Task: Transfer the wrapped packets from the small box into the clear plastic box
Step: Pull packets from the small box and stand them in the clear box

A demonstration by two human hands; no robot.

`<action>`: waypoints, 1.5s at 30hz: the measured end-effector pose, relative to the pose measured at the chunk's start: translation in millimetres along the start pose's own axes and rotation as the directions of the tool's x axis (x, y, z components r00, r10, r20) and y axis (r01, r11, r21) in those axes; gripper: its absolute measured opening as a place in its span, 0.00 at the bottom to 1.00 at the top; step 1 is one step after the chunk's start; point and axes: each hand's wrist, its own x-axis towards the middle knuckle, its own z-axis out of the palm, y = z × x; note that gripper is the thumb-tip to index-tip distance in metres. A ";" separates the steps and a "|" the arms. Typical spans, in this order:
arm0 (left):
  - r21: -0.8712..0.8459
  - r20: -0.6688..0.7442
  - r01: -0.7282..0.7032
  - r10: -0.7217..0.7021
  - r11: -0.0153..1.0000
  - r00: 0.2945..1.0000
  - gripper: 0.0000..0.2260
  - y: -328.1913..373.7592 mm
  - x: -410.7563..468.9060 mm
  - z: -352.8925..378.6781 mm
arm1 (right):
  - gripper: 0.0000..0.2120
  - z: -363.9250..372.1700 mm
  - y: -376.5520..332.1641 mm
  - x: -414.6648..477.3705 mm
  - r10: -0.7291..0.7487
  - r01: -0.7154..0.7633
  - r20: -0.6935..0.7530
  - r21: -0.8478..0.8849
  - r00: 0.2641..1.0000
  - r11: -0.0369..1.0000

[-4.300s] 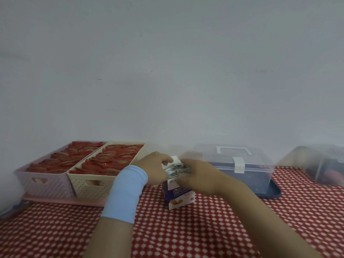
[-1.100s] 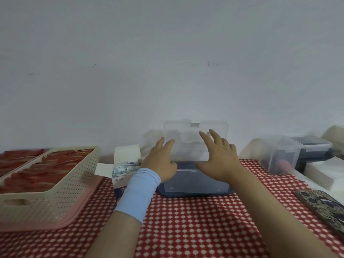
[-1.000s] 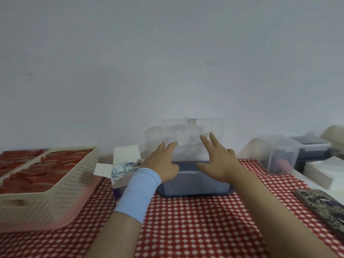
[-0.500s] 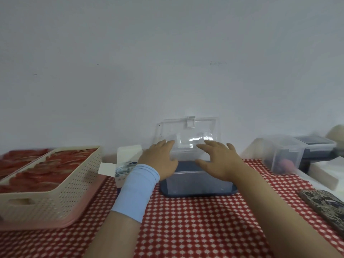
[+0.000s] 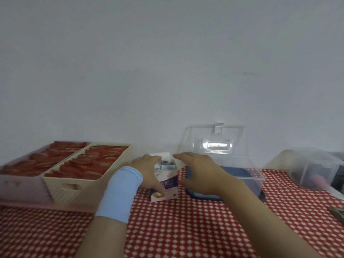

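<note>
Head camera, close, facing wall over table

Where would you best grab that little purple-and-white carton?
Round its flat side walls, below the open top, coming from the side. The small box stands upright with wrapped packets poking out above, so a top grip could crush them. The left hand grips its left wall.

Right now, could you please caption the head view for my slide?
Left hand holds the small box of packets; right hand reaches for them, beside the open clear box.
</note>
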 end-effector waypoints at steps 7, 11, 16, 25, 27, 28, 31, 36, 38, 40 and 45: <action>-0.173 -0.200 -0.072 0.036 0.982 0.979 0.40 -4.9 16.4 9.5 | 0.27 20.1 -8.0 16.4 0.097 -0.101 -0.051 -0.087 0.994 0.991; -0.200 -0.209 -0.098 0.055 0.975 0.976 0.40 -6.4 26.0 13.6 | 0.25 17.3 -1.0 19.0 0.149 -0.151 -0.045 -0.065 0.988 0.986; -0.153 -0.167 -0.100 0.074 0.983 0.983 0.38 -10.5 29.8 1.2 | 0.19 9.4 -2.4 29.7 0.099 -0.090 -0.147 0.065 0.984 0.994; -0.309 -0.300 -0.175 0.079 0.935 0.951 0.12 -12.0 41.7 -14.5 | 0.08 -0.2 -11.0 65.7 0.092 -0.095 -0.029 -0.149 0.995 0.984; -0.327 -0.271 -0.166 0.076 0.930 0.960 0.11 -14.1 46.6 -15.6 | 0.09 -1.5 -10.7 65.2 0.091 -0.094 -0.025 -0.153 0.996 0.984; -0.340 -0.271 -0.165 0.071 0.926 0.960 0.11 -14.8 48.1 -15.0 | 0.08 -1.6 -10.4 64.0 0.091 -0.095 -0.028 -0.152 0.995 0.984; -0.376 -0.257 -0.174 0.078 0.910 0.963 0.10 -17.6 47.8 -11.9 | 0.07 -1.5 -9.4 60.4 0.093 -0.098 -0.050 -0.125 0.994 0.987; -0.481 -0.265 -0.211 0.088 0.851 0.960 0.10 -31.2 45.4 -13.2 | 0.06 -5.8 -13.0 54.8 0.127 -0.121 -0.132 0.046 0.983 0.992; -0.463 -0.273 -0.221 0.099 0.858 0.957 0.08 -29.5 43.5 -12.7 | 0.05 -4.8 -14.3 52.5 0.136 -0.120 -0.188 0.095 0.973 0.988; -0.422 -0.323 -0.232 0.094 0.876 0.942 0.06 -24.6 43.2 -10.4 | 0.05 -2.9 -14.2 50.5 0.162 -0.128 -0.213 0.167 0.963 0.978; -0.414 -0.366 -0.263 0.105 0.871 0.924 0.04 -18.6 38.0 -7.7 | 0.12 -0.1 -8.9 45.1 0.215 -0.192 -0.121 0.177 0.969 0.965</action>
